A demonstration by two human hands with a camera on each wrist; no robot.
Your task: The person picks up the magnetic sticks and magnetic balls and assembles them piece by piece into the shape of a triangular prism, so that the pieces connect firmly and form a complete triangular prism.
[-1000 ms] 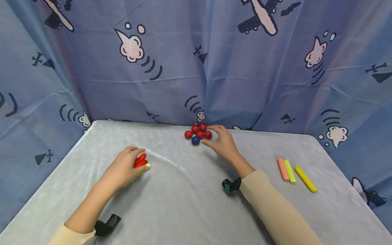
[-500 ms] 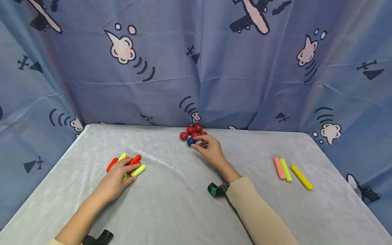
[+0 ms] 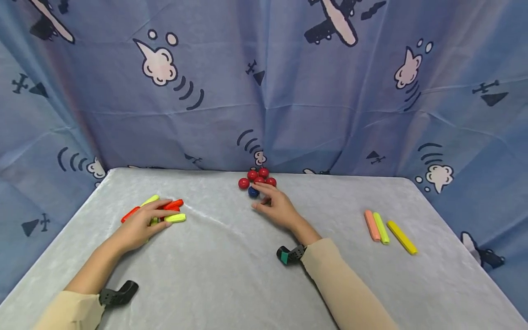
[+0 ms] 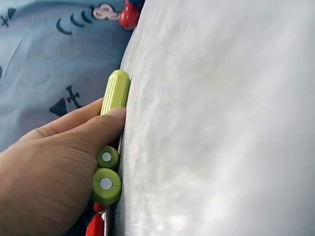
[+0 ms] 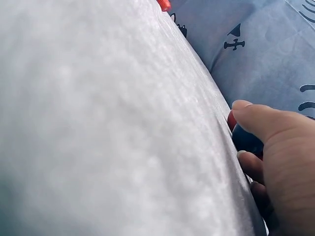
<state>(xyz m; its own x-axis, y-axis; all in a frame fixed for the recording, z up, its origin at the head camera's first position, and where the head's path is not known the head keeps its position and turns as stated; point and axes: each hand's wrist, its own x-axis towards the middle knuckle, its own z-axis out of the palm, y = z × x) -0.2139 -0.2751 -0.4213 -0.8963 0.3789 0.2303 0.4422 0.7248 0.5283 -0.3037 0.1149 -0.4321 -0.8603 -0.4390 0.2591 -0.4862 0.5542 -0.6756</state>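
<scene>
My left hand lies over a loose pile of red sticks and yellow-green sticks, fingers stretched across them. In the left wrist view the thumb touches a ribbed yellow-green stick; two more show round ends with pale centres. Part of the pile is hidden under the palm. At the far middle of the table, my right hand is at a dark blue ball. One fingertip is over the ball and the thumb stands apart from it. Several red balls cluster behind and beside the blue one.
On the right lie an orange stick, a yellow-green stick and a yellow stick. A pale cloth covers the table. A blue printed curtain hangs behind the far edge.
The left hand and its sticks have shifted left, and the pile has spread out from under the fingers. The right hand reached the blue ball, and its thumb has since come away from it.
</scene>
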